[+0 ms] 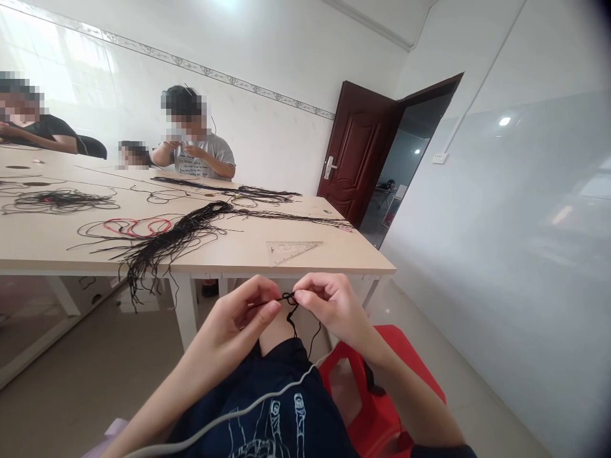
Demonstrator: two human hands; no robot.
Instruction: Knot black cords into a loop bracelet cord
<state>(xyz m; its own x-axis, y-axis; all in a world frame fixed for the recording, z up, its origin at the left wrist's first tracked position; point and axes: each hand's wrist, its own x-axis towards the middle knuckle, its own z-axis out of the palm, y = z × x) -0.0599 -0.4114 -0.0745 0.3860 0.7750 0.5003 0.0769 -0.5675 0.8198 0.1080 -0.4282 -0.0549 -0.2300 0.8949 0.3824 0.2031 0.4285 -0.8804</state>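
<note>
A thin black cord [292, 316] runs between my two hands above my lap, with a small loop or knot in the stretch between the fingertips. My left hand [251, 315] pinches it between thumb and fingers. On the other side, my right hand [329, 305] closes thumb and forefinger on the cord right beside the loop. Below the hands the cord's knotted part and a loose end dangle toward my dark shorts. What lies inside the curled fingers is hidden.
Ahead stands a wooden table [248, 254] with a black cord bundle [176, 232], a red cord [138, 226] and a clear triangular ruler [292, 250]. A red stool [405, 356] is at my right. A pale cable [267, 397] crosses my lap. Several people sit opposite.
</note>
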